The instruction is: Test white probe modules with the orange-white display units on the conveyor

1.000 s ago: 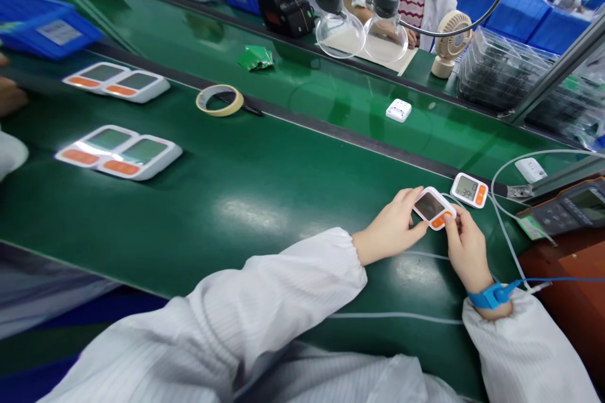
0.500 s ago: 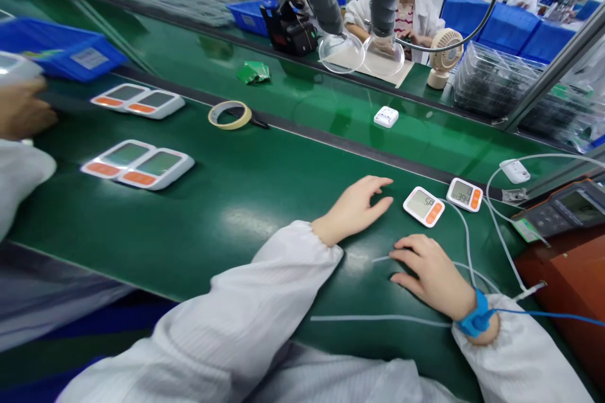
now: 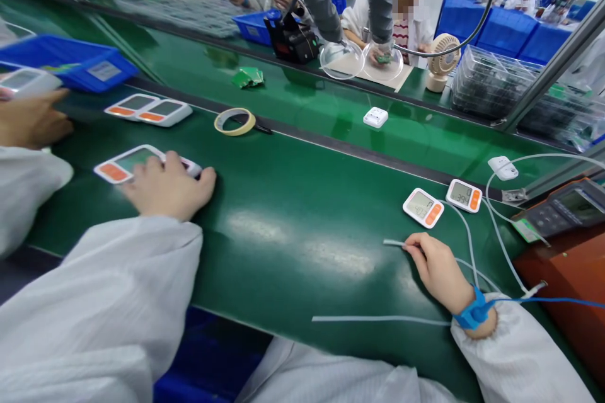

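My left hand lies over one of two side-by-side white digital monitors with orange buttons. Its fingers are spread across the casing and the thumb sticks out at the right, apart from it. Between thumb and fingertips, my right hand pinches a thin translucent tube, whose free end points left. Just beyond that hand, a lit monitor rests on the green bench, beside a second lit monitor. Another tube lies loose nearer to me. A blue strap circles my right wrist.
Two more monitors, a tape roll and a blue tray stand at left. A co-worker's hand holds a monitor there. An orange-brown box with a grey meter stands at right. Extractor hoods hang over the far side.
My left hand has swung far left onto the monitor. My right hand has closed from open fingers to a pinch on the tube. The nearer lit display has changed from letters to digits.
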Tool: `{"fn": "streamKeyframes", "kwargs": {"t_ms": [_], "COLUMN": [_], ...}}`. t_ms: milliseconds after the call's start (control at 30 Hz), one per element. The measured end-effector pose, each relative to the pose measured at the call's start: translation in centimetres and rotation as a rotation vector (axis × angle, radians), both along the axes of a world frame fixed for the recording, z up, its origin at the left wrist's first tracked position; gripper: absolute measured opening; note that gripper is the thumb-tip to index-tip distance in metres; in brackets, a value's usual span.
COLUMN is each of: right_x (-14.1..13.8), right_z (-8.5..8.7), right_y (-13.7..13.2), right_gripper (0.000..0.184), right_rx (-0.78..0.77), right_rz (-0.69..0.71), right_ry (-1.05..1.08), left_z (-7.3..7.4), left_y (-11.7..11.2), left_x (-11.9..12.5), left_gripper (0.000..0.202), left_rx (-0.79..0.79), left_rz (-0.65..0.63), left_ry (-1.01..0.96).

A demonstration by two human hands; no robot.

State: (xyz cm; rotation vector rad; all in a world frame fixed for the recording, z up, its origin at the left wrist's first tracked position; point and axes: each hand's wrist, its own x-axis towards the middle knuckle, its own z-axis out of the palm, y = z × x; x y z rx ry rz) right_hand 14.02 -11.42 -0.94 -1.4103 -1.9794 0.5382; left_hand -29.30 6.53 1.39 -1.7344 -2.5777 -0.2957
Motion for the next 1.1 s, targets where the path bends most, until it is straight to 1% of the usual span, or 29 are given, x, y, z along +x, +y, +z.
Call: {"fn": "streamKeyframes", "kwargs": {"t_ms": [67,133,200,267,367,467,500,567,633,667,700,767,900,1000,1100], "right_x": [0.1,0.1,0.1,0.1,0.1,0.1,0.1,0.2,0.4,0.5,0.6,0.8,0.8,0.6,0.5], "right_z": [-0.1,0.0,0.2,0.5,0.8,1.1,1.2,1.5,1.7,1.7,1.8,1.9,1.9,2.0,2.4], "right_y": [0.1,0.1,0.1,0.0,-0.1,-0.3,-0.3,-0.4,-0.5,-0.5,-0.5,-0.5,-0.4,-0.6,-1.0], "right_gripper": [0.024,0.033,0.036,0.034,0.030,0.021,0.017,0.010,0.008,0.008,0.009,0.009,0.009,0.009,0.009], "right_rx": [0.027,0.067,0.110,0.141,0.182,0.234,0.250,0.276,0.302,0.312,0.315,0.309,0.294,0.315,0.341], "right_rz": [0.007,0.044,0.062,0.028,-0.068,-0.166,-0.194,-0.235,-0.264,-0.275,-0.282,-0.284,-0.216,-0.164,-0.186], "right_ry": [0.021,0.032,0.041,0.057,0.093,0.132,0.141,0.152,0.164,0.171,0.175,0.174,0.140,0.132,0.135], "left_z": [-0.2,-0.5,-0.9,-1.4,-2.2,-2.7,-2.8,-2.7,-2.4,-2.2,-2.0,-1.6,-1.4,-1.3,-1.1], "left_y": [-0.9,-1.8,-2.4,-2.9,-3.8,-5.9,-6.8,-8.7,-10.5,-11.2,-11.7,-12.3,-12.1,-12.0,-12.3], "left_x": [1.3,3.1,5.1,7.1,11.0,16.4,18.4,22.5,25.9,27.1,28.0,28.8,28.3,28.0,28.1], "left_gripper": [0.059,0.056,0.061,0.067,0.069,0.074,0.075,0.070,0.067,0.066,0.064,0.063,0.063,0.063,0.064], "left_rx": [0.028,0.094,0.155,0.204,0.284,0.335,0.317,0.279,0.212,0.193,0.175,0.123,0.066,0.011,-0.073], "left_rz": [-0.082,-0.182,-0.300,-0.445,-0.670,-0.881,-0.953,-1.089,-1.210,-1.233,-1.221,-1.171,-1.071,-1.039,-1.016], "left_ry": [0.012,-0.018,-0.094,-0.216,-0.492,-0.874,-1.018,-1.287,-1.472,-1.558,-1.631,-1.707,-1.689,-1.738,-1.826]}}
